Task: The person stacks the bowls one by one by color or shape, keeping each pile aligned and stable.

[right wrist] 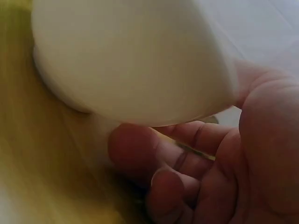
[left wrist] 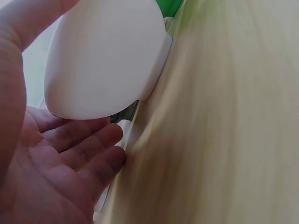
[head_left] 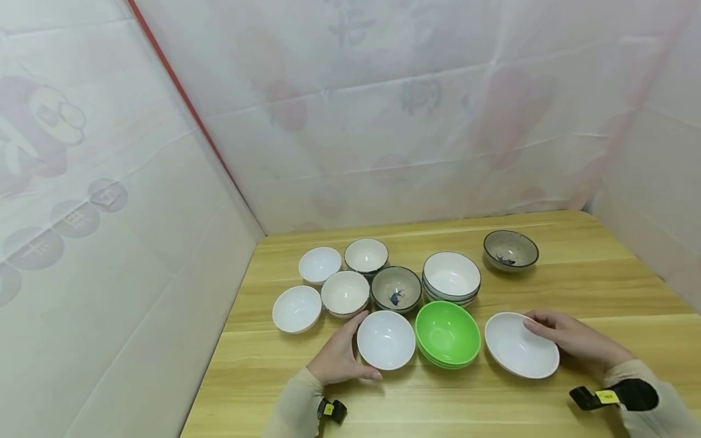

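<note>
Left hand (head_left: pixel 338 356) cupping round white plastic bowl (head_left: pixel 386 339) on wooden tabletop (head_left: pixel 547 413) | right hand (head_left: pixel 569 339) gripping tilted shallow white bowl (head_left: pixel 520 353) at rim | only green bowls (head_left: pixel 448 333) and white-bowl pile (head_left: pixel 451 277) stacked; most still single.

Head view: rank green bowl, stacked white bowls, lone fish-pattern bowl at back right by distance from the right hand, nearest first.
From the right hand:
1. Green bowl, front row, to the hand's left.
2. Stacked white bowls, behind the green bowl.
3. Fish-pattern bowl, alone at the back right.
</note>
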The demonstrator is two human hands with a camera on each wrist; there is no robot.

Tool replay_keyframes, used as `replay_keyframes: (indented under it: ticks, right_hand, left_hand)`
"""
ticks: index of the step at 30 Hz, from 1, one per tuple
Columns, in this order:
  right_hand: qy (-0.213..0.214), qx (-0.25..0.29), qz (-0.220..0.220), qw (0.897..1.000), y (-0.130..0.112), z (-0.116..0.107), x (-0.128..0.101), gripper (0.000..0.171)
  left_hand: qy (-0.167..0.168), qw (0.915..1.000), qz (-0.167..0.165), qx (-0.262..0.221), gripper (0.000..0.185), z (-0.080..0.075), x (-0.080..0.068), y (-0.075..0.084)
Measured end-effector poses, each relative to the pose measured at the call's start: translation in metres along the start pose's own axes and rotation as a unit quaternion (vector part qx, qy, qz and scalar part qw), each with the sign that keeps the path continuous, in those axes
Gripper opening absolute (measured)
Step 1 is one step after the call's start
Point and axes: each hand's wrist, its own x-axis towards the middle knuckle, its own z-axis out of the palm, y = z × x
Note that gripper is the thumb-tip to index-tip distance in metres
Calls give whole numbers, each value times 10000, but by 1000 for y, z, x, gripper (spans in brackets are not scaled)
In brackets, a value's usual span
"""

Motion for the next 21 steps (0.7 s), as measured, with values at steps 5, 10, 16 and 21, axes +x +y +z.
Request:
replay_keyframes:
  ticks: [5, 10, 16, 21]
  right_hand:
    - [36, 345, 116, 9993, 9, -3, 3, 48]
    - [219, 398, 190, 9988, 14, -6, 2, 52]
    - [-3, 715, -17, 9974, 15, -6, 4, 41]
    - [-65, 805, -82, 9967, 18, -5, 5, 40]
  left_hand:
    - [5, 10000, -90, 38, 124, 1, 0, 0]
    - [55, 9999, -158, -23, 121, 1, 1, 2]
    - [67, 9998, -164, -41, 120, 0, 2, 1]
    - [50, 9997, -203, -91, 121, 0, 1, 1]
